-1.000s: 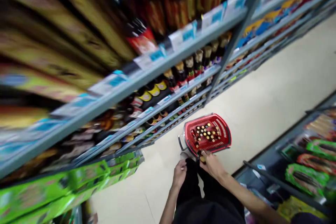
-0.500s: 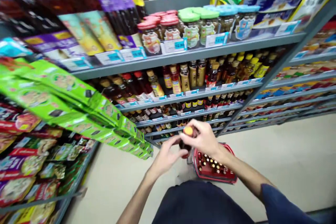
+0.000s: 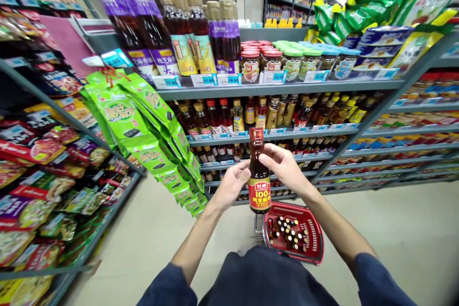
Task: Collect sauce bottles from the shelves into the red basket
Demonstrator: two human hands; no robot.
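Upright between my two hands stands a dark glass bottle of sesame oil (image 3: 258, 186) with a red cap and a red-and-yellow "100" label. The fingertips of my left hand (image 3: 231, 184) press its left side. My right hand (image 3: 283, 166) touches its right side near the shoulder. Below the hands and in front of my body is a red plastic shopping basket (image 3: 311, 229) with a metal handle, holding several small dark bottles with yellow caps. Neither hand touches the basket.
Ahead stands a grey shelf unit (image 3: 279, 87) with priced jars, tall bottles and rows of sauces. Green hanging packets (image 3: 132, 119) and a packet-filled shelf (image 3: 39, 153) stand at left. A pale tiled floor (image 3: 401, 234) runs between the shelves.
The view has swung up from the floor to the shelves. The sesame oil bottle has risen above the basket and now stands upright between my hands, its label facing me.
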